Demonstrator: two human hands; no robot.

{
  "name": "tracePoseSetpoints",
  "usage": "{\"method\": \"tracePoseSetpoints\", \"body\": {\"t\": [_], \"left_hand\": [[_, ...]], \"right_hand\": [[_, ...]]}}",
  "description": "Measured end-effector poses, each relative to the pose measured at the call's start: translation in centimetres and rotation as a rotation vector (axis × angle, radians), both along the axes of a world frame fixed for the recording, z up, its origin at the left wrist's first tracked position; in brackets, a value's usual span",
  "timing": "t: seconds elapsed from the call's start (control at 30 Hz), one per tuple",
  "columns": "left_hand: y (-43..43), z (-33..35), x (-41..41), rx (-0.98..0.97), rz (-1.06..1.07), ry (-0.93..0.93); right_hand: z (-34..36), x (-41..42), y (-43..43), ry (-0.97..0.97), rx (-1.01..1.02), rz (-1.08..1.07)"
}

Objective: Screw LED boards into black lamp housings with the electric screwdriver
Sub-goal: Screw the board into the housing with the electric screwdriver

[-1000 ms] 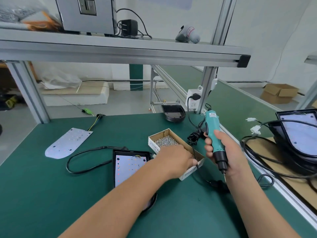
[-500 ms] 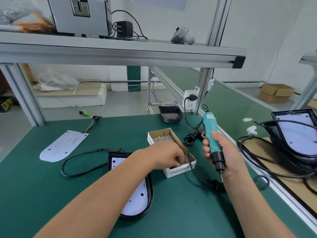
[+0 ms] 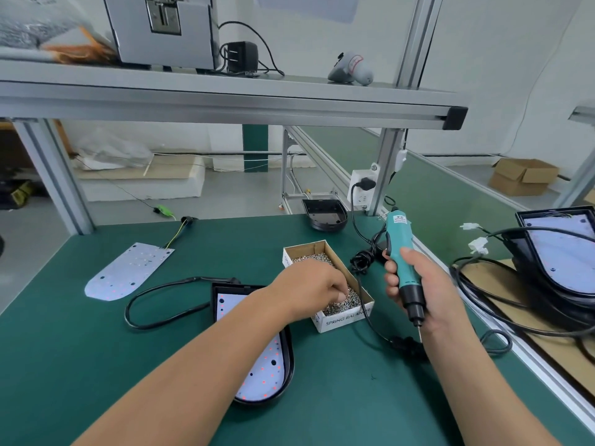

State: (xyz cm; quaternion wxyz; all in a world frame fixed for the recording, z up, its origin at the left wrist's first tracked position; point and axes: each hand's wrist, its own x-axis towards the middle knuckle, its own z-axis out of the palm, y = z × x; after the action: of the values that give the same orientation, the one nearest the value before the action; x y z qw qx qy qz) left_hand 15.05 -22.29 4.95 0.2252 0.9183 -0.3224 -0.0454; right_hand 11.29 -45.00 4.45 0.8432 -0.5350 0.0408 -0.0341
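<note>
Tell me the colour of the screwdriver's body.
Teal screwdriver, black at the nose; head view.

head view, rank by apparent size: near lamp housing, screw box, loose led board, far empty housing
1. near lamp housing
2. screw box and loose led board, too alike to split
3. far empty housing, distance shrinks it

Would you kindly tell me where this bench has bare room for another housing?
Bare mat: front, right of the lamp housing; front left, below the loose LED board. Crowded: around the screw box, screwdriver and cords.

Left hand (image 3: 314,286) dipped into screw box (image 3: 344,318), fingertips (image 3: 341,296) possibly pinching screws (image 3: 309,257).
</note>
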Motion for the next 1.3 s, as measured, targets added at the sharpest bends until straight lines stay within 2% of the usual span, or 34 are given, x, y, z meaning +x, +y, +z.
{"method": "tracePoseSetpoints", "body": {"t": [0.3, 0.4, 0.5, 0.67, 0.83, 0.93, 1.07, 1.3], "left_hand": [[0.7, 0.3, -0.4, -0.088, 0.04, 0.05], [1.0, 0.8, -0.8, -0.206, 0.12, 0.11], [1.9, 1.8, -1.5, -0.505, 0.238, 0.3], [5.2, 3.0, -4.0, -1.065, 0.344, 0.804], [8.5, 3.4, -7.1, -1.331, 0.368, 1.128], [10.0, 3.2, -8.7, -1.352, 0.328, 1.138], [11.4, 2.7, -10.0, -1.314, 0.332, 1.012], [12.1, 1.9, -10.7, -1.311, 0.384, 0.869]], "right_hand": [[-0.1, -0.1, 0.3, 0.005, 0.002, -0.011], [-0.1, 0.0, 0.4, 0.019, 0.035, -0.009], [-0.1, -0.1, 1.0, 0.022, 0.074, -0.009], [0.2, -0.7, 3.0, 0.013, 0.171, -0.037], [1.4, -1.6, 6.0, -0.061, 0.25, -0.061], [2.7, -2.3, 7.9, -0.162, 0.309, -0.04], [4.7, -2.5, 10.6, -0.259, 0.446, 0.018], [6.1, -1.2, 14.7, -0.292, 0.596, 0.013]]}}
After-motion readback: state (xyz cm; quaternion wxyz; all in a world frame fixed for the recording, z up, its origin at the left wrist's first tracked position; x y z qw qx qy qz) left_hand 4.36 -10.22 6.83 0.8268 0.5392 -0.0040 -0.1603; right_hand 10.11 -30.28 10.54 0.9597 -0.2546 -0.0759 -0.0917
